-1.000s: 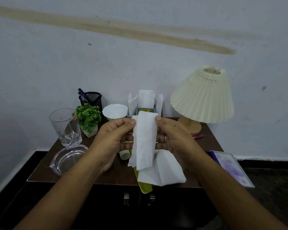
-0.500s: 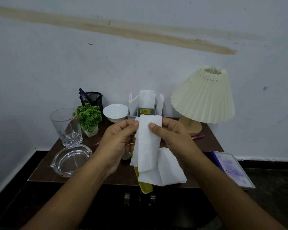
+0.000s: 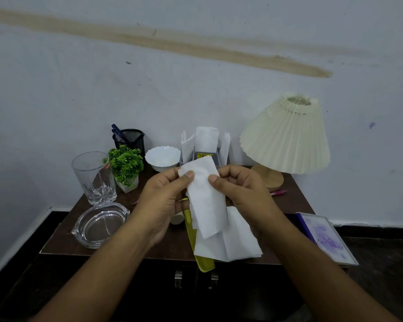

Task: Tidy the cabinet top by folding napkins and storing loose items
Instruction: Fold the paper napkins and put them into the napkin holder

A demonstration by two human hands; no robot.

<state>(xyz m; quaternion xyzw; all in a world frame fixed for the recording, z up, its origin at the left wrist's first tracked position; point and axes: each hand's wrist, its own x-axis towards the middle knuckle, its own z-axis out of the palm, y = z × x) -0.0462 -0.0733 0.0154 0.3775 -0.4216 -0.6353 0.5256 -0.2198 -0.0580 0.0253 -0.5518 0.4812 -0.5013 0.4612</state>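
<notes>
Found nearest, below the hands: a yellow comb (image 3: 203, 263) jutting over the front edge of the cabinet top (image 3: 63, 235), half buried under a loose napkin (image 3: 233, 242) (creased, not squared up). Noted beside it, under the left hand (image 3: 163, 201), a small pale round item (image 3: 177, 220), too small to identify.

Observed both hands raised over the middle of the top. Left hand: thumb and fingers pinching the upper left corner of a white napkin (image 3: 205, 201). Right hand (image 3: 242, 196): pinching the upper right edge likewise. Napkin folded to a long strip, hanging slightly tilted between the hands, clear of the wood.

Recorded left of the left hand: a glass ashtray (image 3: 100, 225), a drinking glass (image 3: 93, 177), a small plant (image 3: 126, 166). Right of the right hand: a pink pen (image 3: 278, 192), a picture frame (image 3: 326, 240) at the cabinet's side.

Beyond the hands: a white bowl (image 3: 162, 158), a mesh pen pot (image 3: 129, 139), a napkin holder (image 3: 206, 156) already stocked with folded napkins (image 3: 206, 140), a lamp (image 3: 286, 135).

Judged roughly midway. Done: several napkins folded and stowed. In hand: one fold. Left: one loose napkin, plus comb, pen and round item to store.
</notes>
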